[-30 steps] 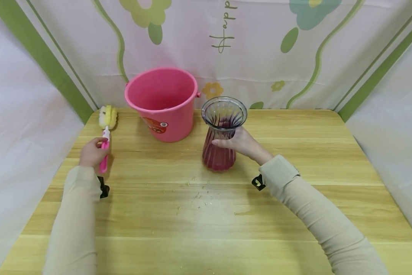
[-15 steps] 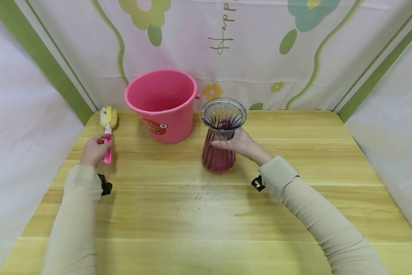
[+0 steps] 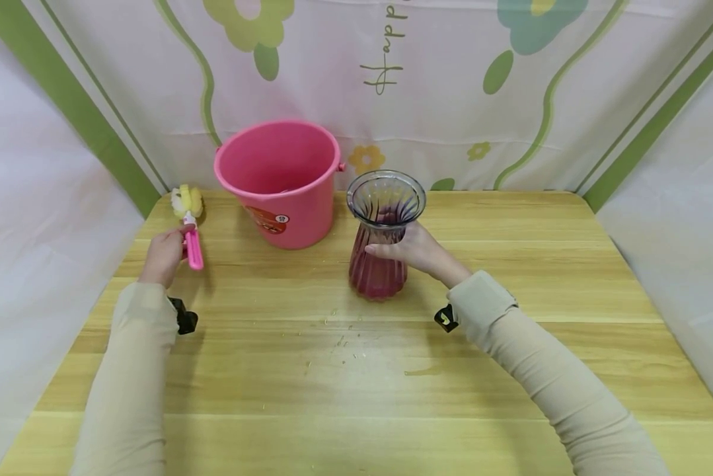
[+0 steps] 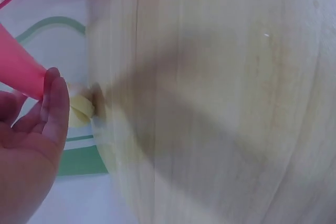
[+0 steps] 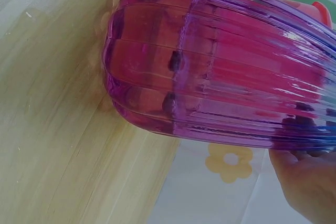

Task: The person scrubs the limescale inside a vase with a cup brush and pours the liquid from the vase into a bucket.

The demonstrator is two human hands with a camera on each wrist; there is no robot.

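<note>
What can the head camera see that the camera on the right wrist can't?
Only the head view shows the pink bucket, the left hand gripping the brush, and the vase's open mouth. Only the right wrist view shows the vase's ribbed purple wall close up, with dark specks on it. Both show the vase standing on the wooden table, held by the right hand.

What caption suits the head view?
Left hand holds sponge brush; right hand grips purple vase beside pink bucket.
</note>
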